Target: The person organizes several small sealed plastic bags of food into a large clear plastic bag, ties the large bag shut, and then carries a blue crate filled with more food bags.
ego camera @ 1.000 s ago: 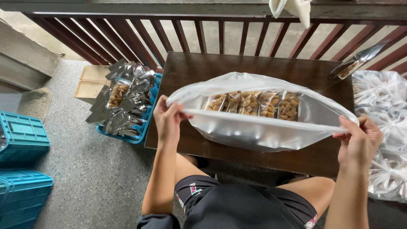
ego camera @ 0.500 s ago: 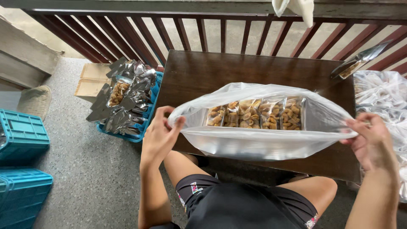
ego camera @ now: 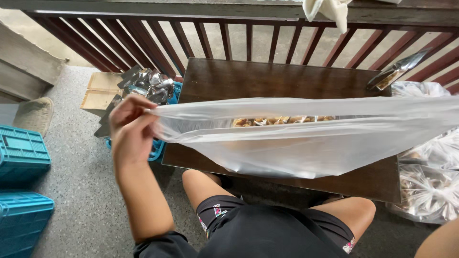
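Note:
My left hand (ego camera: 130, 125) pinches the left edge of a large clear plastic bag (ego camera: 306, 145). The bag is pulled taut and wide across the front of a dark wooden table (ego camera: 267, 79). Inside it, a row of small packs of brown snacks (ego camera: 283, 120) shows just above the stretched film. The bag runs off the right edge of the view, and my right hand is out of sight there; only part of that arm (ego camera: 442, 243) shows at the bottom right corner.
A silver pouch (ego camera: 394, 71) lies at the table's far right corner. A blue basket of silver pouches (ego camera: 149, 87) and a cardboard box (ego camera: 99, 91) stand left of the table. Two blue crates (ego camera: 21, 155) are at far left. Tied clear bags (ego camera: 425, 191) pile up on the right. A wooden railing (ego camera: 229, 36) runs behind.
The bag has been stretched wider and flatter. My left hand moved left and up with its edge; my right hand went out of view to the right.

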